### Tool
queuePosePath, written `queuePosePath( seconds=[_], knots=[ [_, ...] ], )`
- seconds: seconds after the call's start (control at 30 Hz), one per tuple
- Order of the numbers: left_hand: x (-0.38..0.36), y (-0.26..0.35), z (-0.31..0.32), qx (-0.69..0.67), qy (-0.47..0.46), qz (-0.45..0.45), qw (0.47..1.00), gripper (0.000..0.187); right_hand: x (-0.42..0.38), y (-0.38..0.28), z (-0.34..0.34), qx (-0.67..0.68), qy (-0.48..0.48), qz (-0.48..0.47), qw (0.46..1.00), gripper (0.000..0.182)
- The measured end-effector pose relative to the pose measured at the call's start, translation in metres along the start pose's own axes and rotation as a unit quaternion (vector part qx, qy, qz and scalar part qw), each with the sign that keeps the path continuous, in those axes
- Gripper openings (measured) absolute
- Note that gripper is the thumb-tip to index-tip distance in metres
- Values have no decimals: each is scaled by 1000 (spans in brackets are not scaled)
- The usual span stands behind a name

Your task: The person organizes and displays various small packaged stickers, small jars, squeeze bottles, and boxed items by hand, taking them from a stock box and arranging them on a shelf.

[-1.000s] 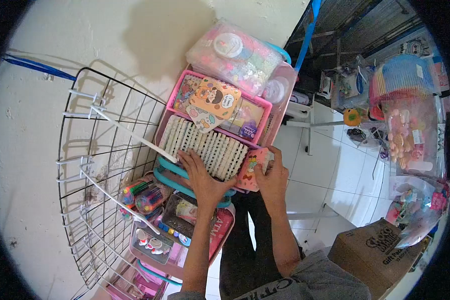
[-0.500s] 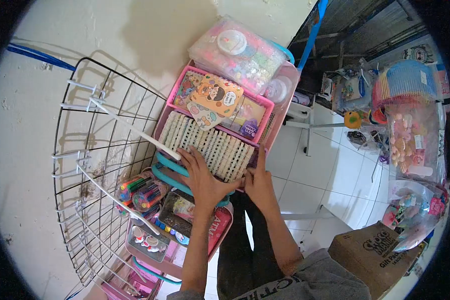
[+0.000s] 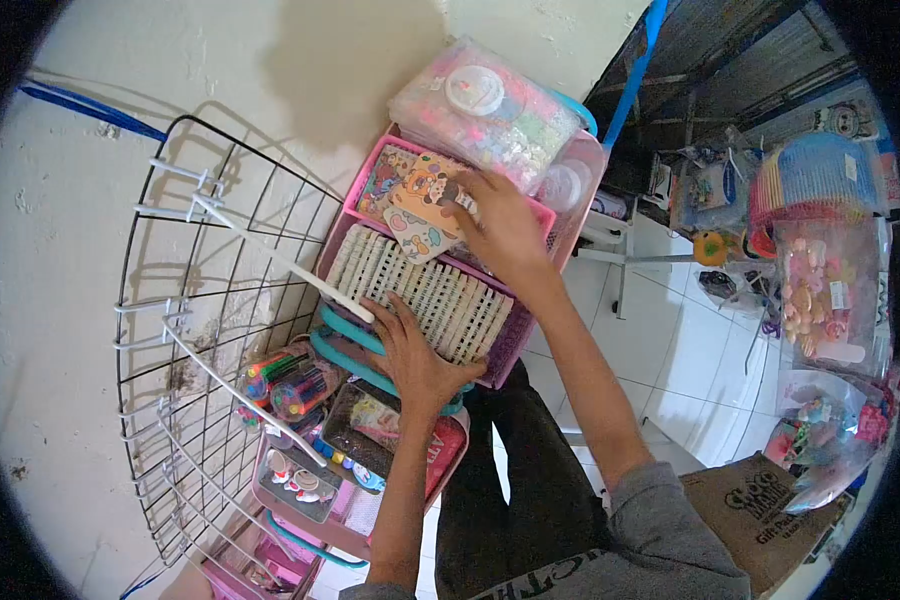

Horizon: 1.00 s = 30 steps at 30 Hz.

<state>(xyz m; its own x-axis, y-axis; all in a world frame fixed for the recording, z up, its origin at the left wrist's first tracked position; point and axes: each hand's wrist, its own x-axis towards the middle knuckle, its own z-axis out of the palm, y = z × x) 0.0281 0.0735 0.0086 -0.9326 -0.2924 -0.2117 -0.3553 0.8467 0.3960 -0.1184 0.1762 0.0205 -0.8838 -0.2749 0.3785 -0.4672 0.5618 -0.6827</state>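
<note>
A row of cream perforated plastic pieces point(image 3: 425, 285) stands packed in a purple basket point(image 3: 510, 350). My left hand point(image 3: 415, 360) spreads over the near end of this row, its thumb reaching toward the right edge and its fingers pointing up. Just beyond lies a pink tray point(image 3: 535, 212) with an orange cartoon card point(image 3: 425, 185) and a pale patterned card point(image 3: 417, 235) on top. Over the tray's right part is my right hand point(image 3: 505, 225), slightly blurred, its fingers apart at the orange card's edge and partly covering it.
A black wire rack point(image 3: 220, 290) with white hooks point(image 3: 280, 260) projects from the left. Plastic packs of pastel pieces point(image 3: 510, 120) lie behind the tray. Marker tubs point(image 3: 295, 385) and a dark box point(image 3: 360, 425) sit nearer me. A cardboard box point(image 3: 760, 510) is at the right.
My right hand has moved from the near right corner of the cream row up and away to the cards in the pink tray. My left hand stays on the row.
</note>
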Motion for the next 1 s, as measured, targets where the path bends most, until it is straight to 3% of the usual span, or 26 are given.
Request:
queuePosePath(
  seconds=[0.07,0.1,0.17,0.3,0.4,0.47,0.5,0.57,0.63,0.7,0.83,0.9,1.0],
  knots=[
    [0,0,1,8,5,6,1000,134,23,-3,15,-84,-86,22,993,33],
    [0,0,2,16,10,10,1000,134,26,0,21,-84,-84,24,993,33],
    [0,-2,3,24,15,14,999,134,29,6,36,-243,-121,25,962,45],
    [0,1,0,13,14,9,1000,134,37,2,43,-285,-160,58,943,49],
    [0,1,0,20,7,3,1000,133,47,-3,34,-308,-183,90,930,39],
    [1,-1,2,-5,15,11,1000,133,53,0,21,-138,-229,141,953,42],
    [1,-3,4,-8,18,13,1000,133,52,4,18,-139,-228,141,953,42],
    [0,-3,4,-12,19,16,1000,133,46,15,9,-9,-213,185,959,40],
    [0,-2,3,-22,6,-1,1000,133,26,3,-19,98,-114,187,971,36],
    [1,-4,5,-25,17,8,1000,133,-8,-5,-45,141,-28,201,969,29],
    [0,-6,7,-66,38,31,997,133,-87,-35,-91,232,53,338,911,27],
    [0,-6,6,-61,28,26,997,133,-110,-48,-96,211,44,430,877,34],
    [-1,-5,6,-51,11,17,998,133,-125,-53,-79,172,17,460,871,37]
  ],
)
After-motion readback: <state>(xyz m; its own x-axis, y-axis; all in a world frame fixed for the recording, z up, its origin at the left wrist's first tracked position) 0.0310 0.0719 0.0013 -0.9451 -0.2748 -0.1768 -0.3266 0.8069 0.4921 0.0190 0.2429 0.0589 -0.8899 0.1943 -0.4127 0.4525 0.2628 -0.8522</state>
